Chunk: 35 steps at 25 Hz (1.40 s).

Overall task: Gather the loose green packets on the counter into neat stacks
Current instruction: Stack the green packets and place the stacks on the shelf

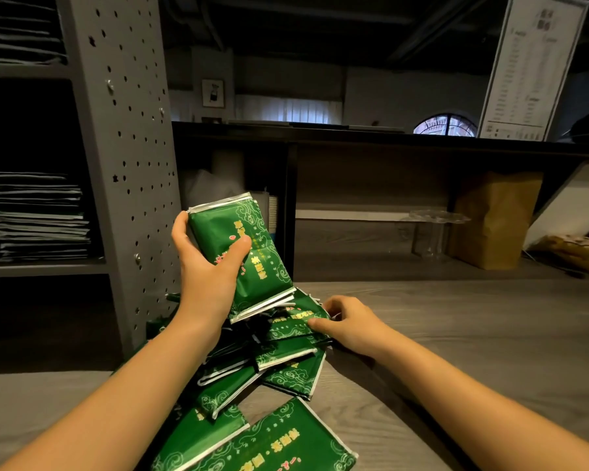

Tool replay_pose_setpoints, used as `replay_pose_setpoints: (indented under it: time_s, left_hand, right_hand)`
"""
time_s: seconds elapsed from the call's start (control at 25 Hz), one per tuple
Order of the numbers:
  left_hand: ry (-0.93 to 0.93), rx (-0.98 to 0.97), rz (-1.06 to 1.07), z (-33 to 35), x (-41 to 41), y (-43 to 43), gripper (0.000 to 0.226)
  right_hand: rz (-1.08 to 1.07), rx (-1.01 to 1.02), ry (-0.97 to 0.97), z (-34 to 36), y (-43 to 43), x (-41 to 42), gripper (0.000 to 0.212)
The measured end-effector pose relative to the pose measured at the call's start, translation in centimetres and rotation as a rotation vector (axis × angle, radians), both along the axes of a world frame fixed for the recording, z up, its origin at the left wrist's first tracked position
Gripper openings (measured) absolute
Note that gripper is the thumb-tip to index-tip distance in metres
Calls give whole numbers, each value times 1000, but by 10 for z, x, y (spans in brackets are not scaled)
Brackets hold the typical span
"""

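Two hands: left hand (208, 270) grips packet stack (259, 277); right hand (352, 324) pinches loose packet (295, 319).

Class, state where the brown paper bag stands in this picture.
In the head view the bag stands at the right, in the recess under the dark ledge, just right of a clear stand.

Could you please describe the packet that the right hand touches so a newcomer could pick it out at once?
Find the grey perforated post on the left; a heap of green packets spills from its foot across the counter. At the heap's far end, below the stack the left hand holds up, lies the packet. It alone has the right hand pinching its edge.
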State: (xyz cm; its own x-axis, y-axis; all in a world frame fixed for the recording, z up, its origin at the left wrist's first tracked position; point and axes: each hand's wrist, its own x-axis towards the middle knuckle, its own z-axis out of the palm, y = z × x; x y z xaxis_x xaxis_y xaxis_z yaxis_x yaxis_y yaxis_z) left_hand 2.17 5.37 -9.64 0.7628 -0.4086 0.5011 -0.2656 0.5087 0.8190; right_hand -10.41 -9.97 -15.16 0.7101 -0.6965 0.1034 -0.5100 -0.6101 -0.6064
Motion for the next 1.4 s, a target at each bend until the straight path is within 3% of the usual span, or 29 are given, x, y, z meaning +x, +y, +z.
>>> replay_pose_setpoints:
  time_s: [0.12,0.16,0.28,0.4,0.48,0.64,0.72,0.84,0.96,1.16,1.4]
  left_hand:
    - [8,15,-17,-1,-1,0,70]
    - [7,19,-23,-1,-1,0,70]
    - [6,33,-52,-2,-3,-1,71]
    - [14,47,-78,-3,-5,-1,73]
    - [10,58,-81,-3,-8,-1,73]
    - [32,84,-77,-3,-10,0,72]
    - [56,102,-66,-2,-10,-1,73]
    - [96,110,-68,-1,-12,-1,73]
    - [123,119,-74,-2,-15,-1,69]
    - [149,136,-29,-1,-17,-2,59]
    - [51,218,44,-5,-18,-2,68]
  right_hand:
    - [-21,59,-144,4,-6,-6,16]
    - [-45,59,-205,7,-8,-8,16]
    - [-10,175,-432,23,-12,-20,35]
    - [117,268,-379,38,-16,-36,70]
    - [106,267,-399,46,-19,-45,60]
    - [-21,292,-637,54,-21,-51,27]
    - [-39,401,-787,59,-15,-49,28]
    - [49,545,-1021,65,4,-42,50]
    - [188,520,-1003,61,31,-29,60]
    - [208,396,-916,48,56,-13,45]
    - [183,609,-1044,49,52,-14,34]
